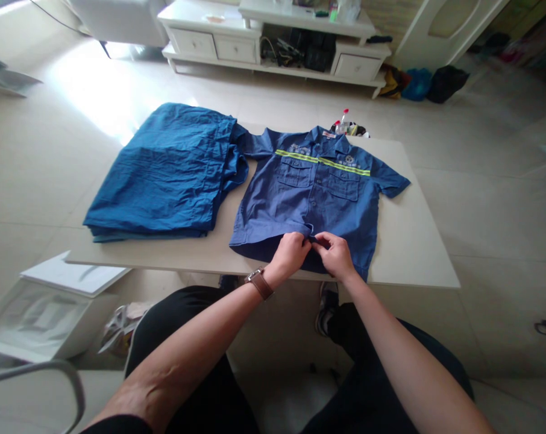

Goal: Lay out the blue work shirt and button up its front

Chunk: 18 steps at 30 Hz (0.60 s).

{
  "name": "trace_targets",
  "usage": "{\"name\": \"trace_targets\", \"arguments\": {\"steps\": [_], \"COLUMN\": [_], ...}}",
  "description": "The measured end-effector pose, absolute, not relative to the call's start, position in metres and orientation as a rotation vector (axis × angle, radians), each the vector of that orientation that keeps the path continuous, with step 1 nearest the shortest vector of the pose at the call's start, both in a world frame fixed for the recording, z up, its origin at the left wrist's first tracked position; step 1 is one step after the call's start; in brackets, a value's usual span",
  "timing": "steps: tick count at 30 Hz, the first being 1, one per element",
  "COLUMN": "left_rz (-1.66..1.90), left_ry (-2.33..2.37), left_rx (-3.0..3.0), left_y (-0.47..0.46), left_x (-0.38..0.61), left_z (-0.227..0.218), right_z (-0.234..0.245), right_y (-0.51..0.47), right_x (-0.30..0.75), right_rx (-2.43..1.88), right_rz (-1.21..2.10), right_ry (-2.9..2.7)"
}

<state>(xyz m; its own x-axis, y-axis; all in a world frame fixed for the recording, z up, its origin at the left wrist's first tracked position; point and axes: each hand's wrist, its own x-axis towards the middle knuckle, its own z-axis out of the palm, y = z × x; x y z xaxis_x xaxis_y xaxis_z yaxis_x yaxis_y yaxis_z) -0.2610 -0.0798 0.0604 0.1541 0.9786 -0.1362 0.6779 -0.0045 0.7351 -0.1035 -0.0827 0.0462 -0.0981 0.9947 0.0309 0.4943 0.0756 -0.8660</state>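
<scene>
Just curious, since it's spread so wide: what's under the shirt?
The table, which shows on both sides of the shirt. Anything between the two is covered, so I can't tell whether something else lies there.

Arms (187, 355) forward, hands (291, 251) close, fingers (320, 247) pinched

My table (413, 241) spans the middle of the frame. On it, the shirt (316, 193) lies right of centre, collar toward the top, hem toward me; the stack of cloth (160, 175) lies left of it, at the sleeve's end. I have my left hand (291, 250) and right hand (336, 256) side by side at the hem, just below centre. Bottles (343, 126) stand behind the table's far edge. Along the top is a cabinet (237, 49), a chair (119, 23) to its left, bags (417, 84) at its right end. Lower left, a box (38, 319) sits on the floor.
</scene>
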Motion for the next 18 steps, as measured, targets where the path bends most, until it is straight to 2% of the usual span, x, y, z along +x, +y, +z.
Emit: {"name": "trace_targets", "arguments": {"steps": [7, 18], "left_rz": [0.644, 0.673], "left_ry": [1.422, 1.321], "left_rx": [1.663, 1.515], "left_y": [-0.0735, -0.0750], "left_x": [-0.2677, -0.2666], "left_z": [0.0680, 0.0624], "right_z": [0.0392, 0.0372], "right_y": [-0.0780, -0.0738], "right_x": [-0.1004, -0.1000], "right_rx": [-1.509, -1.590], "right_rz": [1.228, 1.327], "right_ry": [-1.398, -1.168]}}
